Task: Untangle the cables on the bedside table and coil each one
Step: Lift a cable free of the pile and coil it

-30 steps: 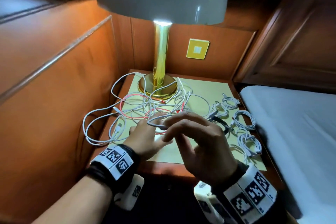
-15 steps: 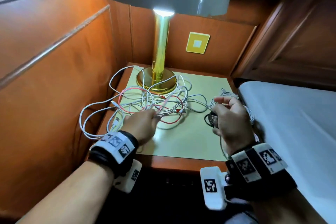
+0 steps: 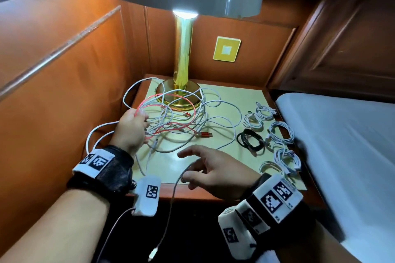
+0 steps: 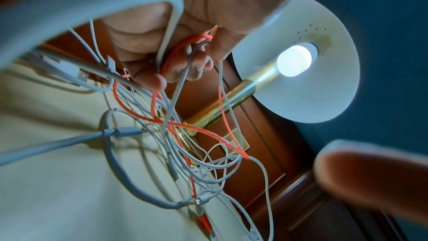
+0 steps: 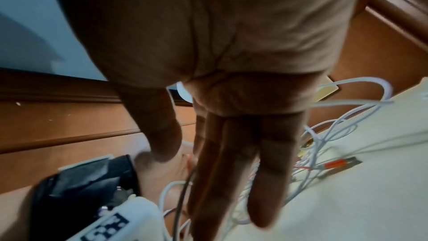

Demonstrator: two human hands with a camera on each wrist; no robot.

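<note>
Near the bedside table's left edge, tangled cables are gripped by the left hand; the right hand, fingers spread, empty, hovers rightward at the front edge, nearer the gray cable hanging there.

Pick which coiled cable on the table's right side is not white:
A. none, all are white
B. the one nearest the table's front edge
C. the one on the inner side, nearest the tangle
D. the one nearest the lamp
C: the black coil lies on the inner edge of the row, towards the tangle, while the other coils, such as the white coil at the back, are white.
</note>
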